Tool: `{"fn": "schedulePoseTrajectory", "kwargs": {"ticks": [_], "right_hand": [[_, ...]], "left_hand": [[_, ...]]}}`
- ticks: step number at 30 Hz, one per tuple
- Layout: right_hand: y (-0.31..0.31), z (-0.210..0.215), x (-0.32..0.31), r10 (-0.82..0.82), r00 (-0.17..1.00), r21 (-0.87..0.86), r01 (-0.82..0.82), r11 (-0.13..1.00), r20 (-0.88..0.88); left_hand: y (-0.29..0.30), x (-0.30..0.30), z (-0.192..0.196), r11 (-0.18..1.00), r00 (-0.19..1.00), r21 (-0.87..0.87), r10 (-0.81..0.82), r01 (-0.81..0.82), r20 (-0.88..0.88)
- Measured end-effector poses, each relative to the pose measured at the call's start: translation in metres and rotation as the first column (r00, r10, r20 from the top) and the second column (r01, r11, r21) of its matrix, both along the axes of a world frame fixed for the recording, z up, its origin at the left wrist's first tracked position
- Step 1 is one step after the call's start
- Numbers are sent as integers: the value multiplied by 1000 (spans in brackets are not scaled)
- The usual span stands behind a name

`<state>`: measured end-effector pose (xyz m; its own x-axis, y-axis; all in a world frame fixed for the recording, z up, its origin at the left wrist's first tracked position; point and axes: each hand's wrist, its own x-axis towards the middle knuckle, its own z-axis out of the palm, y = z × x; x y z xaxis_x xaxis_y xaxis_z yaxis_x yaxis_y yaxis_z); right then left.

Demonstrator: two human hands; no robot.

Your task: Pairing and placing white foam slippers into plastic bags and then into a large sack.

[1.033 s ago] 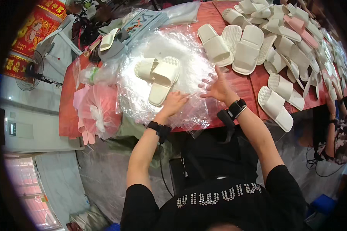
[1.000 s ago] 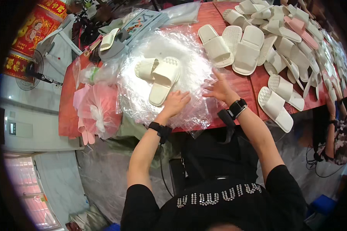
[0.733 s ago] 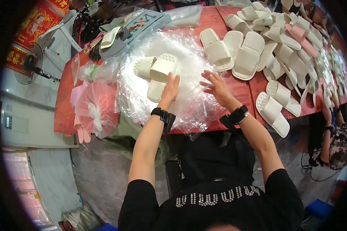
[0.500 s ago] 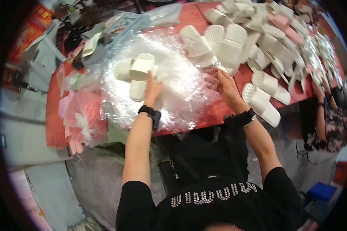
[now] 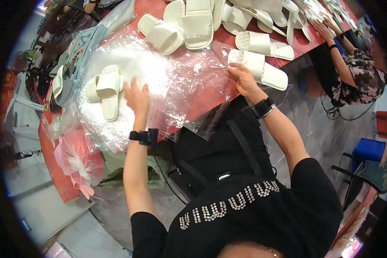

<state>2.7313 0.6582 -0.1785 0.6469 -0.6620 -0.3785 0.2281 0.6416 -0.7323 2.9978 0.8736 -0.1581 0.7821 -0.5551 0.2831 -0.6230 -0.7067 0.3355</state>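
My left hand (image 5: 137, 98) is open, its fingers spread over a pile of clear plastic bags (image 5: 137, 56). A pair of cream slide slippers (image 5: 110, 105) lies on the pile just left of its fingertips, one slipper crossed over the other. My right hand (image 5: 244, 81) pinches the edge of a clear plastic bag (image 5: 206, 73), which is stretched out to the left from its fingers. Right behind that hand, another pair of cream slides (image 5: 274, 76) rests by the edge of the red table (image 5: 191, 109).
More cream slides (image 5: 198, 30) are heaped along the far side. A knotted clear bag with pink contents (image 5: 79, 159) sits at the left edge, and a blue-grey tray (image 5: 79, 51) stands far left. A co-worker's hands (image 5: 324, 30) are at the far right, near a blue bin (image 5: 369, 150).
My left hand has come off the slippers and opened. My right hand has drawn the bag out to the right, spreading it across the table. The head view has shifted.
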Motion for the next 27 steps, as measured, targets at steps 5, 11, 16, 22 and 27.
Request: {"fn": "schedulePoseTrajectory", "kwargs": {"ticks": [5, 11, 16, 22, 27], "right_hand": [[19, -15, -2, -25, 999, 3, 25, 1000, -28], [39, -6, 9, -8, 995, 47, 3, 999, 102], [38, 7, -1, 67, 991, -56, -61, 997, 117], [86, 37, 16, 174, 977, -449, -103, 888, 120], [87, 56, 19, -45, 934, -890, -321, 324, -353]], "left_hand": [[-56, -120, 15, 837, 778, -236, -547, 494, -309], [-72, -163, 3, 755, 716, -239, -656, 611, -240], [-80, -144, 20, 797, 518, -514, -600, 317, -610], [-66, -123, 116, 353, 336, -913, -851, -202, -403], [-33, -94, 105, 155, 568, -850, -683, -503, -460]]}}
